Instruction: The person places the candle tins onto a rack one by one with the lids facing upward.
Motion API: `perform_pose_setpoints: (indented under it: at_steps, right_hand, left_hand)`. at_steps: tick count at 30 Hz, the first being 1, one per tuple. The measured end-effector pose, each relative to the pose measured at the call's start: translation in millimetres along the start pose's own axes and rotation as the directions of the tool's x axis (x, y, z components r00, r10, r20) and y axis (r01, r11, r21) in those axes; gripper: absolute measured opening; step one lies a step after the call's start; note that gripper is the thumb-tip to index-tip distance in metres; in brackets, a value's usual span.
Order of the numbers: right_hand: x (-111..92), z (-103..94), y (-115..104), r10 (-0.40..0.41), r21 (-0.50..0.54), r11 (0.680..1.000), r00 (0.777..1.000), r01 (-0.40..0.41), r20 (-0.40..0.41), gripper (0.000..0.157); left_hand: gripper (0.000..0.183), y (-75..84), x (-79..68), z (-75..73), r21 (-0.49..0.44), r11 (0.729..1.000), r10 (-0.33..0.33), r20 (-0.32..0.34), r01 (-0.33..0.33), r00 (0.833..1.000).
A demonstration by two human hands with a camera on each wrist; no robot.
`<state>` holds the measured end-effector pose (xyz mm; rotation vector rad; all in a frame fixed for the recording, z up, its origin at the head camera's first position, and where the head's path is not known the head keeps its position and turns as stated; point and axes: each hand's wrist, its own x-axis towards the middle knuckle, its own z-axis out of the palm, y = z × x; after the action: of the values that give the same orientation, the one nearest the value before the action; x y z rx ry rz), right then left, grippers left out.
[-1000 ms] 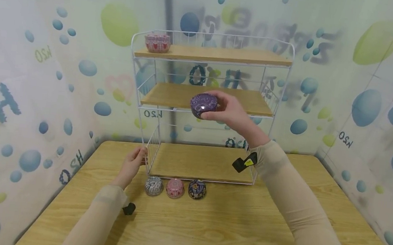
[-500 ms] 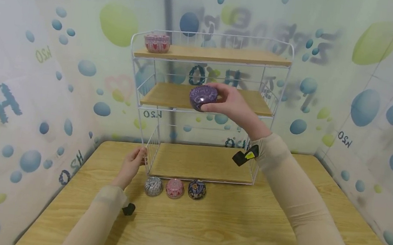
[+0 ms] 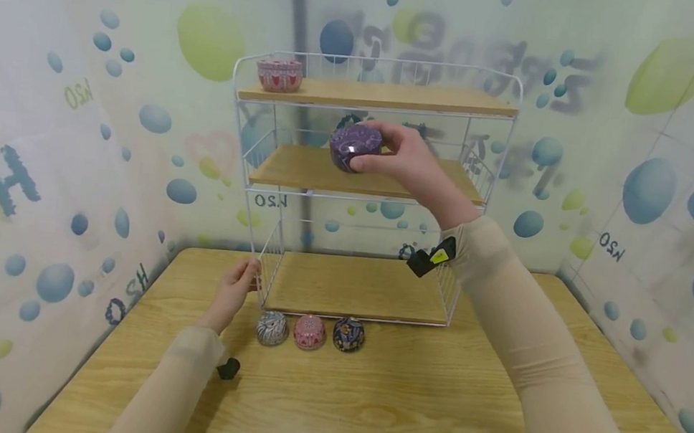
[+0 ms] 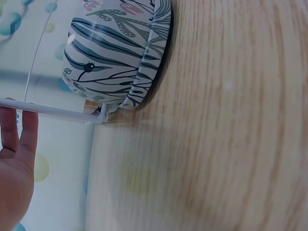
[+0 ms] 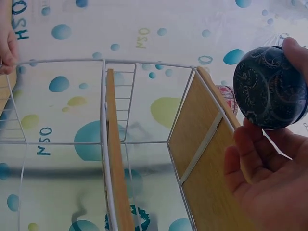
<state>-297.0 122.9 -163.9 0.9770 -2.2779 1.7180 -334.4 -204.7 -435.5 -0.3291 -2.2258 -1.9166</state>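
Observation:
My right hand (image 3: 414,167) pinches a purple patterned round tin (image 3: 350,148) between thumb and fingers. The tin is in front of the gap between the top and middle boards of a white wire shelf rack (image 3: 366,190); in the right wrist view the tin (image 5: 269,89) looks dark blue. Low on the rack's left side, my left hand (image 3: 232,293) grips the front post (image 4: 53,109), with fingertips partly hidden behind it. A pink tin with red hearts (image 3: 280,76) sits at the left end of the top board.
Before the rack's bottom board (image 3: 358,286), a row of tins stands on the wooden table (image 3: 375,408): a grey-and-white leafy one (image 3: 272,329), a pink one (image 3: 310,332) and a dark blue floral one (image 3: 348,334). A patterned sheet (image 3: 132,168) hangs behind and at both sides.
My right hand has raised the purple tin from the middle board's front edge toward the top board, shifting slightly left. The left hand stays on the post.

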Motion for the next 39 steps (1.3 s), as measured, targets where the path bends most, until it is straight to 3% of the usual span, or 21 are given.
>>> perform_pose_setpoints:
  at_steps: [9,16,32,39]
  right_hand:
    - [10,0.0,-13,-0.005,0.016,1.0,1.0,0.005,-0.023,0.055]
    - [22,-1.6,-18,-0.034,0.08,0.996,0.999,0.036,-0.026,0.051]
    - [44,-13.5,-41,-0.047,0.056,0.997,0.995,0.052,-0.085,0.051]
    - [50,-15.4,-47,-0.012,0.101,0.995,0.996,0.021,-0.092,0.054]
  left_hand:
    - [0.039,-17.1,4.8,0.3,0.021,0.998,0.06,-0.033,-0.059,0.998]
    - [0.041,-16.1,5.1,-2.3,0.034,0.999,0.037,-0.022,-0.036,0.999]
    - [0.041,-14.7,4.1,-0.4,0.031,0.999,0.019,-0.024,-0.019,1.0]
    - [0.039,-16.3,4.8,-1.3,0.033,0.999,0.024,-0.02,-0.024,1.0]
